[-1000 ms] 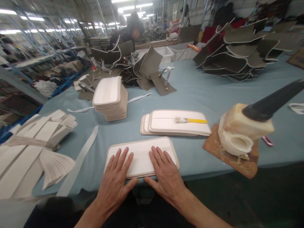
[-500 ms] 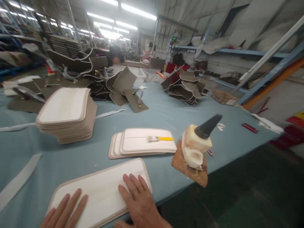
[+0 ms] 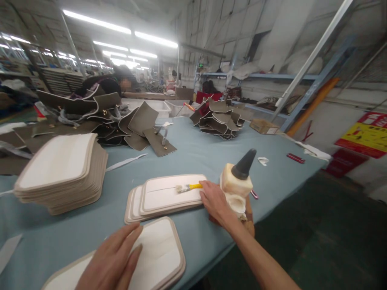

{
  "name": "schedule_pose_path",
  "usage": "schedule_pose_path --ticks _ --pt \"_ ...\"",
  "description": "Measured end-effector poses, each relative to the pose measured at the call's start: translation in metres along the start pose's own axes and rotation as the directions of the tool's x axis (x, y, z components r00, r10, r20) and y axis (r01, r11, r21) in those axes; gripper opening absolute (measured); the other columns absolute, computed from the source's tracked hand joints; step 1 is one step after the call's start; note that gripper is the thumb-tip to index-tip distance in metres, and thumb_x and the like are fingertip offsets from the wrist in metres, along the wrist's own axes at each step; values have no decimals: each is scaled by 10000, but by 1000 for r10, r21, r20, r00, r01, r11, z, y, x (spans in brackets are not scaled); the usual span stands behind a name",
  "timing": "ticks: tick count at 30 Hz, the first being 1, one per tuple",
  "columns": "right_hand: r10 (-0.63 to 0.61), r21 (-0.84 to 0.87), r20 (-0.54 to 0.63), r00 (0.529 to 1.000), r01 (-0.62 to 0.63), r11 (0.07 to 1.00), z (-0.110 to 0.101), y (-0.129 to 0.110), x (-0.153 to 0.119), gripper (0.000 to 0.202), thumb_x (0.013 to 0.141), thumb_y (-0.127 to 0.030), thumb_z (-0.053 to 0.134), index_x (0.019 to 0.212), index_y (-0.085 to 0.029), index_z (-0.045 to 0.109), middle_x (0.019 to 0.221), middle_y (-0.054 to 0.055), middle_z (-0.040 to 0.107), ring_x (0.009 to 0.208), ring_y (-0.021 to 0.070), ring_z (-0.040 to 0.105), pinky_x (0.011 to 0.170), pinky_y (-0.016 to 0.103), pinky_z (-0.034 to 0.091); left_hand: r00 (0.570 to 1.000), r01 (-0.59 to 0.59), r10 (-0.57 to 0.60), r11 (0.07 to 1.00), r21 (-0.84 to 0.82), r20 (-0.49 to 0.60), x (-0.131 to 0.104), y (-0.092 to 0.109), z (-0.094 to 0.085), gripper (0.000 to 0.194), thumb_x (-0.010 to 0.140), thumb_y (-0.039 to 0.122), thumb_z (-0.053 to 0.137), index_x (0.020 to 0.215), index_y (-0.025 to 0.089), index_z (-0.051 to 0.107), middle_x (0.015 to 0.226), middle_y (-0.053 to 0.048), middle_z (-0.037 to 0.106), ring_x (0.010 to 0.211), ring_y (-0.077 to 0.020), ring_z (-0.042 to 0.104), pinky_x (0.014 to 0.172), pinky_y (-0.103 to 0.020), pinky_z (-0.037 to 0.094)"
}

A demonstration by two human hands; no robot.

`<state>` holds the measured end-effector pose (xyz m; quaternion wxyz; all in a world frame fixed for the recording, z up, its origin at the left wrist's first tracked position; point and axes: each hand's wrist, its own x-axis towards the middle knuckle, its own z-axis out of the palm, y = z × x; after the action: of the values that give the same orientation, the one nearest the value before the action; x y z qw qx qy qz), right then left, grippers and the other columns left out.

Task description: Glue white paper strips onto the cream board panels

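My left hand (image 3: 110, 257) lies over the near pile of white panels with beige rims (image 3: 160, 245), its fingers stretched out. Farther forward, my right hand (image 3: 215, 203) has its fingertips closed at the handle end of a small paintbrush (image 3: 193, 186) with a yellow handle. The bristles point left, and the brush lies on a second low pile of similar panels (image 3: 169, 199). Just right of my right hand is a cream, glue-crusted container (image 3: 237, 179) with a black cone-shaped nozzle. It stands on a brown board (image 3: 249, 225), partly hidden by my wrist.
A tall stack of panels (image 3: 60, 169) stands at left. Behind it are heaped dark grey-brown pieces (image 3: 105, 108), with another heap (image 3: 219, 119) at the back. A cardboard box (image 3: 263, 127) and a red object (image 3: 295, 158) lie toward the table's right edge. A person (image 3: 105, 85) is at the back left.
My right hand has left the near panel and reached forward to the paintbrush handle. My left hand has shifted right across the near panel. The view has turned somewhat to the right.
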<state>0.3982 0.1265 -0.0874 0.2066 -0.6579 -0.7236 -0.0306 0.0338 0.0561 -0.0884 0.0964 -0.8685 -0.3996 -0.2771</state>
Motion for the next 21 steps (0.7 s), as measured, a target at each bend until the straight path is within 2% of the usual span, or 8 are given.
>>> schedule_pose_path --ticks 3,6,9,11,16,21 --pt "-60 -65 119 991 68 996 -2 2 16 341 999 -133 455 1272 -170 656 1260 145 700 1162 249 624 1041 392 454 994 13 -8 999 -44 106 67 17 17 407 1026 359 433 1371 221 600 1389 -93 676 1256 -238 654 1062 -369 556" --pt "-89 -103 212 973 113 988 -6 8 28 265 1018 -170 478 1169 -178 695 1178 131 705 1112 243 617 1022 378 418 973 17 -5 998 -52 231 100 18 44 375 1031 331 407 1270 186 656 1330 -121 701 1227 -260 661 1058 -426 556" --pt "-107 -114 285 953 144 983 -12 17 37 215 1020 -241 536 1132 -179 710 1152 118 696 1110 245 606 1007 374 402 957 41 -27 998 -40 290 105 13 63 348 1014 321 442 1225 174 676 1286 -135 717 1188 -274 675 1025 -438 570" --pt "-119 -114 326 938 164 980 -17 21 41 196 1013 -268 571 1113 -172 709 1146 107 692 1101 237 607 980 360 415 947 61 -48 998 -29 319 103 13 68 359 1012 322 441 1244 161 664 1302 -148 704 1212 -278 660 1040 -444 558" --pt "-162 -126 416 895 233 964 -25 23 49 185 1012 -287 605 1122 -156 676 1140 70 687 1068 224 632 958 403 479 922 92 -86 996 2 377 106 22 63 353 994 314 466 1260 158 637 1318 -151 684 1224 -288 639 1024 -447 554" --pt "-167 -152 488 857 272 950 -30 14 58 221 1016 -337 631 1137 -160 682 1138 67 702 1075 233 665 978 465 524 904 113 -112 993 22 412 111 28 60 315 987 297 463 1213 168 639 1303 -160 679 1202 -302 637 977 -467 565"
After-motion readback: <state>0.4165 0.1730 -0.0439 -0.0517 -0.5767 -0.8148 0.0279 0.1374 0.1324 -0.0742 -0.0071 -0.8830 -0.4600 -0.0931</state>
